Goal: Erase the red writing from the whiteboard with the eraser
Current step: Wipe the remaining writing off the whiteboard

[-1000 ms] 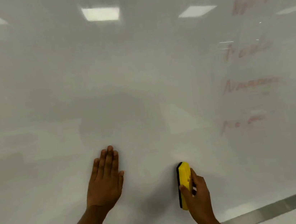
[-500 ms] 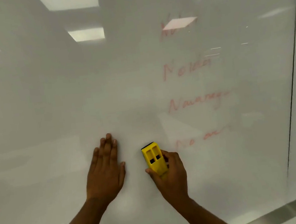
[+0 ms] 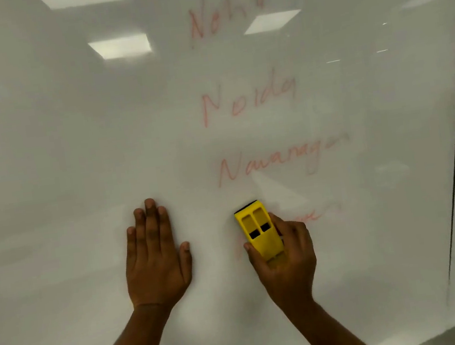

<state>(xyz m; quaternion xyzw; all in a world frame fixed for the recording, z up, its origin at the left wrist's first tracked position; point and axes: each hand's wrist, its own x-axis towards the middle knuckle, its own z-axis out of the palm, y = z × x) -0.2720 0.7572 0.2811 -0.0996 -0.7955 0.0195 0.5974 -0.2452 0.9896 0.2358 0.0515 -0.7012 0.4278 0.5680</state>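
- Glossy whiteboard point(image 3: 74, 163) fills our view, reflecting ceiling lights.
- Our left hand point(image 3: 155, 257) presses flat on it, fingers spread slightly.
- Our right hand point(image 3: 285, 254) clasps the yellow eraser point(image 3: 260, 233) against the lowest, half-smeared line of red writing point(image 3: 248, 100).
- Three red words above look untouched; most erasing remains.

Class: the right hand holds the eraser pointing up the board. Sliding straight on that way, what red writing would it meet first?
Probably the red word just above the eraser in the right hand; exact alignment is uncertain.
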